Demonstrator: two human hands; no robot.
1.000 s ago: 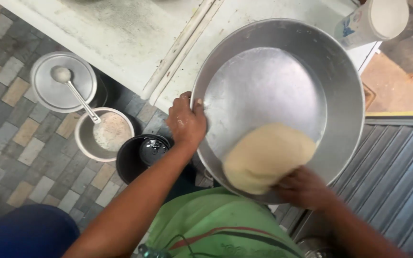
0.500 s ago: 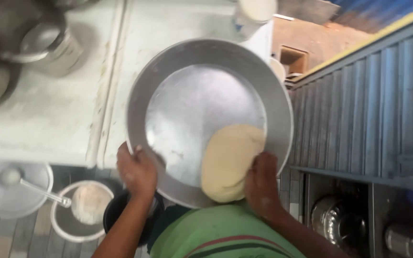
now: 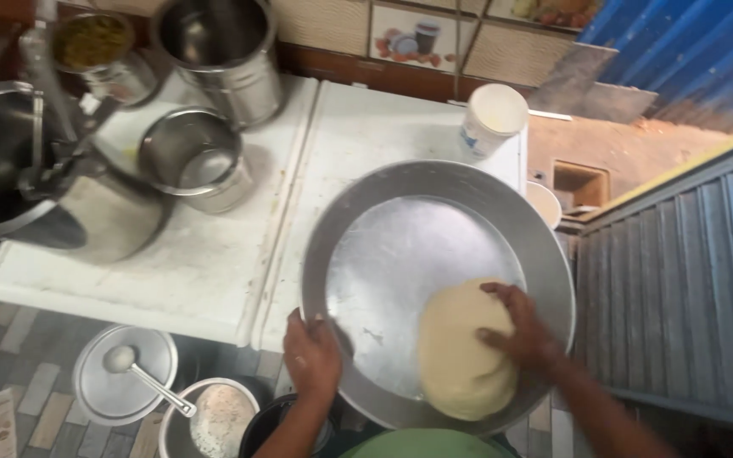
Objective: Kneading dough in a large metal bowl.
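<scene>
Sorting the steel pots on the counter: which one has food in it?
The small pot at the far left back corner: yellowish-green food inside; the others look empty.

Pale cream dough (image 3: pixel 460 356), silver-grey metal pan (image 3: pixel 400 254), white table (image 3: pixel 214 254)

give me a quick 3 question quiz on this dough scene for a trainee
1. True or false: the right hand presses on the dough.
2. What does the left hand grip?
A. the ladle
B. the rim of the metal basin
C. the white cup
3. Fill in: the white cup stands on the white counter, just beyond the basin's far ____.

Key: 1 true; 2 B; 3 rim.
</scene>
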